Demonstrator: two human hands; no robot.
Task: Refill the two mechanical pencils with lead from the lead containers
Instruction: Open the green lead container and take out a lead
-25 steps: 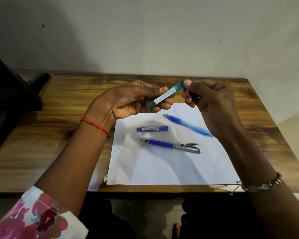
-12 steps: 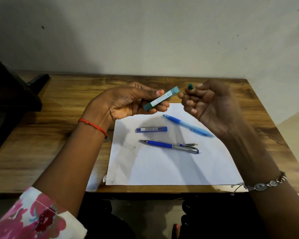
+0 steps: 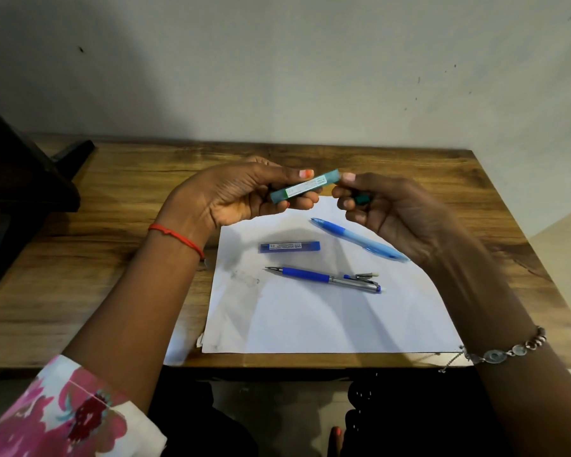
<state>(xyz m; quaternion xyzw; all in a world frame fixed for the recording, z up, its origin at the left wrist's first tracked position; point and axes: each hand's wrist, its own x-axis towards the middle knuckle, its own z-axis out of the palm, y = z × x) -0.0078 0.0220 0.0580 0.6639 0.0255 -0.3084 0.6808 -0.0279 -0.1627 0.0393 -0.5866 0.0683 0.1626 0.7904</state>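
Note:
My left hand grips a teal lead container above the back edge of a white sheet of paper. My right hand is close to the container's open right end, its thumb tip almost touching it, and its curled fingers hold the small green cap. On the paper lie a dark blue lead container, a light blue mechanical pencil and a blue and silver mechanical pencil.
The paper lies on a wooden table against a pale wall. A black stand occupies the table's left end. The table's front edge runs just below the paper.
The cap came off the teal container in my right hand, which drew away to the right. That hand has now come back to the container's open end, cap tucked in its fingers.

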